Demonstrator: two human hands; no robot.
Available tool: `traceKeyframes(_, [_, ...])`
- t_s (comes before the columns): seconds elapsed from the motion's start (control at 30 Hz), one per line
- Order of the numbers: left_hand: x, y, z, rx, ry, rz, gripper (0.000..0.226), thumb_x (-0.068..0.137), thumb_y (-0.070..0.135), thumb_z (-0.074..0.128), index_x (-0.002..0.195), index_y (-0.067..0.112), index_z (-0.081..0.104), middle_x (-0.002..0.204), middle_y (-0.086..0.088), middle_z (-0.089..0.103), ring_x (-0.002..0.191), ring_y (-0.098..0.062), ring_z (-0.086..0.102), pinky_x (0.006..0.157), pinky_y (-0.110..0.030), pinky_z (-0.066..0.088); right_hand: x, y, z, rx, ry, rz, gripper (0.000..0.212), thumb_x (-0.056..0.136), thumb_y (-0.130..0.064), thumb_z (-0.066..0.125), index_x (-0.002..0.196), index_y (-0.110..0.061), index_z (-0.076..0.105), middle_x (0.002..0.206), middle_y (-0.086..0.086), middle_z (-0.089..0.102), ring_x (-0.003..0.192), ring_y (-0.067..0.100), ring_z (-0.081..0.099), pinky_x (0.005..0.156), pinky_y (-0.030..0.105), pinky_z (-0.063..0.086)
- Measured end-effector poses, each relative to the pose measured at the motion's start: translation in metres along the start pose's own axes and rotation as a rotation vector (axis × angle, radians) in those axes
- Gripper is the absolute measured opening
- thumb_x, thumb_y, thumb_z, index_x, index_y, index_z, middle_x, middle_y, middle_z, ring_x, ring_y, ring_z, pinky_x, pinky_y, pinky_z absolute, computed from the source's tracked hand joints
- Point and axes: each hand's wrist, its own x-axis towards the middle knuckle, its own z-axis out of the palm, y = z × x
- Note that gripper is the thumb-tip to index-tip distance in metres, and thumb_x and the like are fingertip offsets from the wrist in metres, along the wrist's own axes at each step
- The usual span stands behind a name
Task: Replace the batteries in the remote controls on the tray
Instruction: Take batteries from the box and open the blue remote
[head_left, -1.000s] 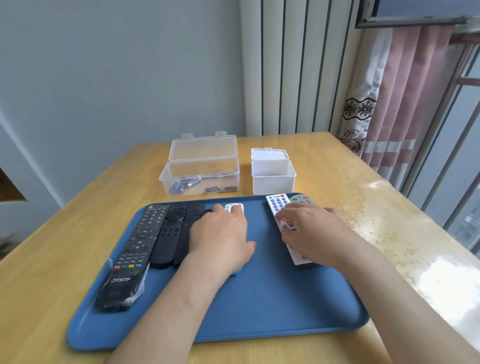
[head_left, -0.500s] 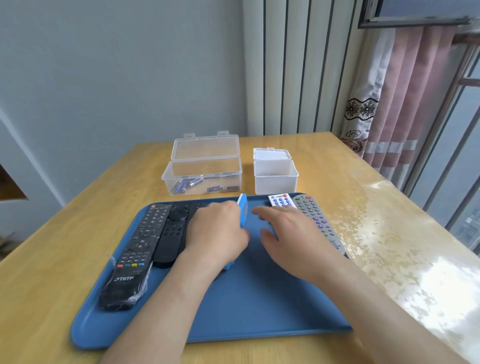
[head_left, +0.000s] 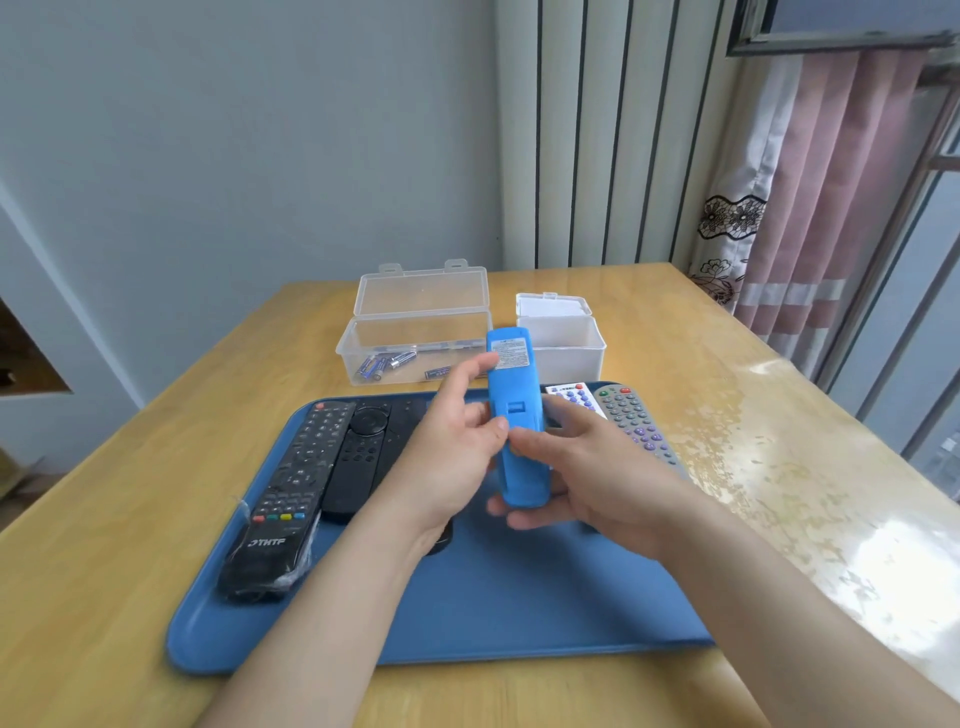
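Both hands hold a blue remote (head_left: 517, 426) lifted above the blue tray (head_left: 519, 613), its back turned toward the camera and its label end pointing away. The left hand (head_left: 452, 462) grips the left edge, thumb pressed near the battery cover and the fingers (head_left: 467, 371) stretched up along the side. The right hand (head_left: 587, 467) cradles the lower half from beneath and the right, its fingers curled and clamped around the body, thumb lying across the back. On the tray lie two black remotes (head_left: 311, 478) at the left, one in plastic wrap, and a white remote (head_left: 574, 397) and grey remote (head_left: 636, 426) at the right. The tray sits on a wooden worktop (head_left: 130, 519). Beyond it stand an open clear box (head_left: 415, 338) holding batteries (head_left: 379, 365) and an open white box (head_left: 563, 338). A pale wall, a ribbed panel and a pink curtain (head_left: 831, 182) by a window close the room
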Motion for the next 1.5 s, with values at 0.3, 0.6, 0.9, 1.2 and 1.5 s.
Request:
traceKeyframes(0.3, [0.000,-0.001,-0.017,0.577,-0.113,0.069,0.010,0.088,0.028,0.064,0.090,0.034,0.056,0.049,0.018,0.048,0.050,-0.007,0.043,0.059,-0.027,0.038,-0.002,-0.006,-0.014,-0.581,0.048,0.062,0.021,0.089,-0.024,0.064,0.098,-0.005,0.066,0.101,0.019,0.071,0.084,0.031,0.073,0.076,0.048,0.061])
traceKeyframes(0.6, [-0.005,-0.001,-0.006,0.817,-0.149,0.062,0.010,0.085,0.023,0.067,0.089,0.032,0.065,0.080,0.012,0.067,0.064,0.003,0.052,0.063,-0.021,0.043,-0.006,-0.010,-0.002,-1.117,0.121,0.096,0.020,0.086,-0.031,0.061,0.089,-0.012,0.054,0.070,0.004,0.073,0.053,0.013,0.071,0.057,0.028,0.055])
traceKeyframes(0.9, [-0.009,0.008,-0.006,0.945,-0.291,0.101,0.021,0.085,0.019,0.061,0.093,0.035,0.072,0.080,0.016,0.058,0.086,-0.006,0.055,0.077,-0.020,0.042,-0.012,-0.008,-0.001,-1.256,0.081,0.191,0.030,0.091,-0.041,0.055,0.080,-0.013,0.051,0.063,0.005,0.073,0.051,0.015,0.064,0.069,0.030,0.056])
traceKeyframes(1.2, [0.012,0.025,-0.021,0.889,-0.275,0.157,0.017,0.087,0.021,0.060,0.093,0.030,0.073,0.087,0.015,0.070,0.084,-0.002,0.062,0.081,-0.021,0.049,-0.004,-0.030,-0.007,-1.413,0.116,0.112,0.033,0.091,-0.046,0.058,0.113,-0.022,0.059,0.067,-0.008,0.058,0.061,0.014,0.061,0.063,0.031,0.049])
traceKeyframes(1.5, [0.133,0.031,-0.090,0.851,0.032,0.090,0.022,0.091,0.021,0.053,0.093,0.030,0.073,0.102,0.010,0.071,0.098,-0.011,0.062,0.089,-0.026,0.048,0.125,-0.092,-0.015,-1.418,0.073,-0.313,0.046,0.091,-0.028,0.062,0.136,-0.023,0.053,0.134,-0.001,0.058,0.122,0.019,0.053,0.092,0.023,0.038])
